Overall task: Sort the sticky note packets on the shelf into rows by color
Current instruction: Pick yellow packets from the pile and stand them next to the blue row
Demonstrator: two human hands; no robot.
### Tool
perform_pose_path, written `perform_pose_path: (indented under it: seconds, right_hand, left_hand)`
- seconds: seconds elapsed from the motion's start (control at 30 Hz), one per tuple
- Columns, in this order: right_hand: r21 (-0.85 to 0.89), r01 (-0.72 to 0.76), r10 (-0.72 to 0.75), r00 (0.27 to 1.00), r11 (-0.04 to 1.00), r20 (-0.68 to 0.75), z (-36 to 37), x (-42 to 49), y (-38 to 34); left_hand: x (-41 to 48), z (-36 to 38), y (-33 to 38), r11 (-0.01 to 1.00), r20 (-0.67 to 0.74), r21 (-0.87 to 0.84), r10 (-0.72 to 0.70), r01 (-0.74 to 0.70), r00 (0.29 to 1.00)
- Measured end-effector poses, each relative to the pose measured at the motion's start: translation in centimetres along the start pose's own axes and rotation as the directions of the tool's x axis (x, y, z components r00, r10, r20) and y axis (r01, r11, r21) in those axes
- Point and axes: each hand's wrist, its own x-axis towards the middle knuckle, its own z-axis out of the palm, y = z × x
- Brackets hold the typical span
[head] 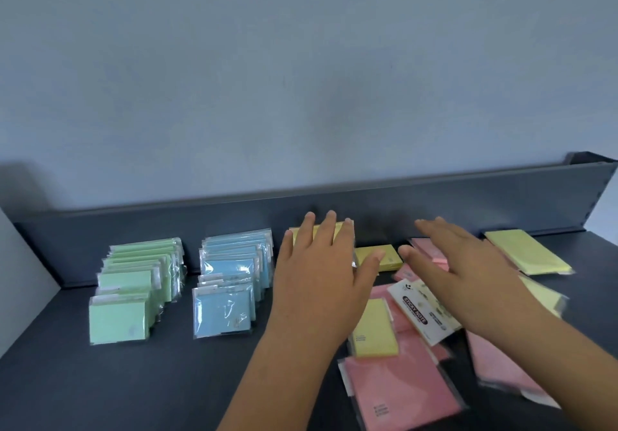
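**Sticky note packets part-sorted on a dark shelf [100, 390]**

Nearest, at right, pink packets [401, 394] and yellow packets [374, 328] lie mixed. The right hand [468, 263] hovers flat above them, fingers straight. The left hand [317, 273], fingers spread, covers a yellow packet [298, 235] by the back wall [434, 203]. The green row [133, 290] and blue row [230, 283] stand at left.

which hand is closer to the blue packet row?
Left. The left hand is just right of the blue row; the right hand is farther right, over the pink and yellow pile.
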Motion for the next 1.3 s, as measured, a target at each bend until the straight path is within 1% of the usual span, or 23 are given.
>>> perform_pose_path:
  seconds: [0.07,0.17,0.33,0.43,0.53,0.67,0.8,0.87,0.9,0.97,1.03,1.1,1.2,1.3]
  right_hand:
    - [-0.067,0.020,-0.019,1.000,0.998,0.009,-0.1,0.0,0.3]
    - [-0.121,0.024,-0.024,1.000,0.992,-0.001,-0.4,-0.1,0.7]
    - [-0.191,0.039,-0.033,0.999,0.981,0.031,-1.9,-0.4,2.3]
    - [-0.202,0.032,-0.022,0.999,0.979,0.050,-3.3,-0.3,4.4]
    - [-0.199,0.048,-0.035,0.997,0.979,0.068,-5.0,-0.1,7.4]
    - [-0.209,0.066,-0.044,0.993,0.976,0.108,-7.9,0.7,12.5]
    - [-0.240,0.049,-0.015,0.990,0.969,0.138,-11.1,1.5,17.7]
    - [-0.252,0.027,0.012,0.988,0.967,0.153,-12.3,1.8,19.7]
    - [-0.251,0.016,0.026,0.986,0.968,0.164,-12.7,2.0,20.5]
    - [-0.257,0.016,0.031,0.983,0.966,0.179,-13.2,2.3,21.8]
    - [-0.280,0.015,0.041,0.980,0.960,0.193,-13.3,2.8,22.7]
    - [-0.305,0.013,0.051,0.978,0.952,0.201,-13.2,3.3,23.7]
    - [-0.290,0.011,0.054,0.975,0.957,0.217,-13.1,4.3,25.3]
    - [-0.206,0.026,0.027,0.967,0.978,0.254,-13.0,5.6,26.9]
  left_hand:
    - [0.2,0.3,0.1,0.999,0.032,0.034,0.004,-0.005,0.999]
    - [0.5,0.4,0.4,0.998,0.075,0.064,0.008,-0.013,0.997]
    - [1.1,0.2,2.5,0.997,0.089,0.075,-0.007,0.000,0.996]
    - [1.3,0.8,4.5,0.996,0.098,0.089,-0.023,0.014,0.995]
    - [1.7,1.8,7.2,0.996,0.091,0.074,-0.064,0.057,0.994]
    - [2.7,3.8,11.8,0.993,0.070,-0.002,-0.121,0.122,0.990]
    - [3.2,5.0,16.6,0.986,0.054,-0.085,-0.139,0.143,0.989]
    - [3.4,5.0,18.9,0.970,0.074,-0.174,-0.161,0.172,0.984]
    - [3.5,4.9,20.2,0.953,0.086,-0.246,-0.162,0.179,0.983]
    - [3.9,4.7,22.5,0.917,0.102,-0.361,-0.143,0.171,0.984]
    - [4.7,4.7,24.1,0.925,0.092,-0.357,-0.101,0.128,0.991]
    - [6.0,5.2,25.2,0.934,0.120,-0.334,-0.094,0.129,0.988]
    - [7.9,6.5,26.3,0.928,0.189,-0.319,-0.136,0.191,0.973]
    - [9.1,8.0,27.5,0.897,0.244,-0.346,-0.198,0.276,0.949]
